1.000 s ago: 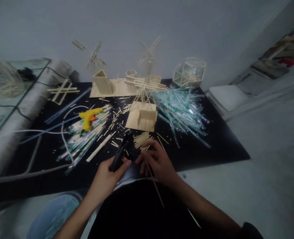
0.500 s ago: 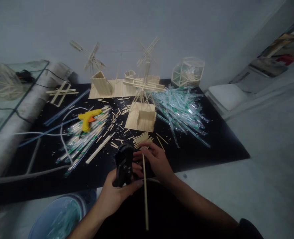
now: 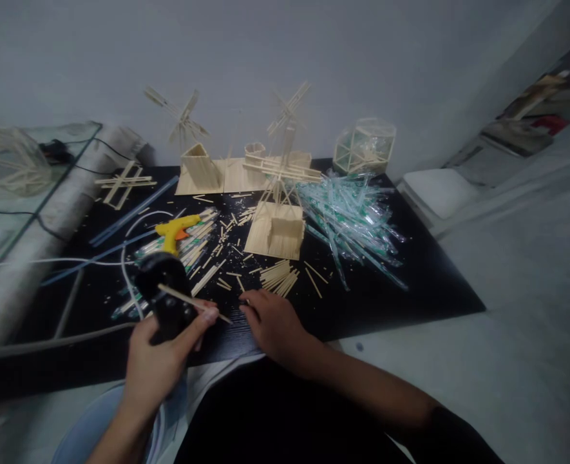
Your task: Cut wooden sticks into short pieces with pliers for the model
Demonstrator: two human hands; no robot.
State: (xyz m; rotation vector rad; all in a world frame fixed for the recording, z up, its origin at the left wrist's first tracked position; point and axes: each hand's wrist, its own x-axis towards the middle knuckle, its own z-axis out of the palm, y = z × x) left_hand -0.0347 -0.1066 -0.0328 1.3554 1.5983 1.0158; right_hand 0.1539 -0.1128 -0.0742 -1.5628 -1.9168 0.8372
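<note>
My left hand (image 3: 159, 361) is closed around a bulky black tool (image 3: 166, 277) whose exact kind I cannot make out. Its thumb and fingers also pinch a thin wooden stick (image 3: 183, 296), which slants across the front of the tool. Lower down at the right, my right hand (image 3: 277, 328) is by the front of the black table, fingers bent and thumb close to the index finger; whatever is between them is too small to name. Beyond it lies a fan of short cut sticks (image 3: 279, 277). A small windmill model (image 3: 277, 225) of sticks stands behind those.
A yellow glue gun (image 3: 171, 232) rests on wrapped sticks at the left, its white cord looping down. Clear wrappers (image 3: 352, 206) are heaped at the right. More windmill parts (image 3: 200, 171) and a faceted stick frame (image 3: 369, 145) stand at the back. A bucket (image 3: 101, 425) is below the front edge.
My left hand has moved left with the black tool, and the stick is now in its fingers instead of upright by my right hand. My right hand has shifted slightly left and down.
</note>
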